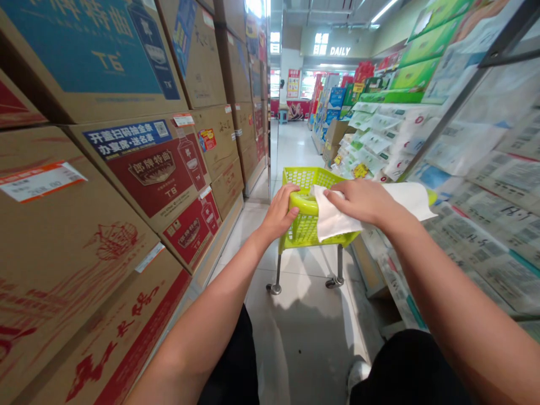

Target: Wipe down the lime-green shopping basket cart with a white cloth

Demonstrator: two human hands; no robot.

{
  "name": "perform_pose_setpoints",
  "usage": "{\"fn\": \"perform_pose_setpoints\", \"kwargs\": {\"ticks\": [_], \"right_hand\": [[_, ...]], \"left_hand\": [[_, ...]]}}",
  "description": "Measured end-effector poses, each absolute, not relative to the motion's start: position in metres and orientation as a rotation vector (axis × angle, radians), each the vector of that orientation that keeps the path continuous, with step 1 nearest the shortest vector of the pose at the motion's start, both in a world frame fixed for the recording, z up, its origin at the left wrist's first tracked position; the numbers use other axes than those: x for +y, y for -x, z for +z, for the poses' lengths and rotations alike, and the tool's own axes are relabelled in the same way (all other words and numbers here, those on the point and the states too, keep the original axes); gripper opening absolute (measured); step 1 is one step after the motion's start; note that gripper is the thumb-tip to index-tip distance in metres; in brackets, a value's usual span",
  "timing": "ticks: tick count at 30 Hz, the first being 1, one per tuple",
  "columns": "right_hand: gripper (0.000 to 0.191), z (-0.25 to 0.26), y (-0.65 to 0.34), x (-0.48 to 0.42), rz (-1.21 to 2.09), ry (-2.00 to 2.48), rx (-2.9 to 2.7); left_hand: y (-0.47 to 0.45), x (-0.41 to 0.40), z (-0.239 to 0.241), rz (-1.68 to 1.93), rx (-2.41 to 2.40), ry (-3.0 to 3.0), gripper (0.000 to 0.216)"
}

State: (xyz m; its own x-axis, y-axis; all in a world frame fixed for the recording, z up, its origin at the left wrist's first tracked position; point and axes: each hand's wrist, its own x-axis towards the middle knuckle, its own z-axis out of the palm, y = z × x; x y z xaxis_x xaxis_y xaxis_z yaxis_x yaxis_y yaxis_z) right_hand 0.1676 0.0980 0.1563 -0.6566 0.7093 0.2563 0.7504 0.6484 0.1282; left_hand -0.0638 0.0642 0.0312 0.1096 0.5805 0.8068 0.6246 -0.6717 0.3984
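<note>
A small lime-green shopping cart [300, 233] with a perforated plastic basket stands ahead of me on thin metal legs with casters. My left hand [279, 211] is closed around the left end of its handle [306, 203]. On the right part of the handle lies a white cloth [331, 220], draped over it and spreading to the right. My right hand [360, 198] holds the cloth against the handle from above, with the fingers partly hidden. Most of the basket's inside is covered by the hands and cloth.
Stacked cardboard cartons [122, 163] line the left side. To the right, a shelf [447, 118] holds white tissue packs [485, 208] and green packs [415, 67]. A cardboard box [335, 135] stands farther along. The tiled floor [295, 140] runs between them.
</note>
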Motion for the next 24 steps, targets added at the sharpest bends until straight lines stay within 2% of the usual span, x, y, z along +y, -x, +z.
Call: {"fn": "perform_pose_setpoints", "kwargs": {"ticks": [6,11,15,21,24], "right_hand": [[0.054,0.136,-0.143,0.054,-0.518,1.087,-2.570],[0.067,0.148,-0.149,0.066,-0.459,1.310,-2.666],[0.064,0.164,-0.157,0.084,-0.324,1.461,-2.804],[0.058,0.151,-0.204,0.089,-0.373,1.146,-2.753],[0.049,0.147,-0.238,0.098,-0.137,0.986,-2.718]], "left_hand": [[0.062,0.073,0.025,-1.569,-1.389,2.267,0.070],[0.066,0.069,0.039,-1.610,-1.307,2.412,0.068],[0.063,0.063,0.049,-1.623,-1.202,2.512,0.056],[0.044,0.055,0.054,-1.664,-1.274,2.482,0.056],[0.032,0.050,0.056,-1.625,-1.225,2.536,0.058]]}}
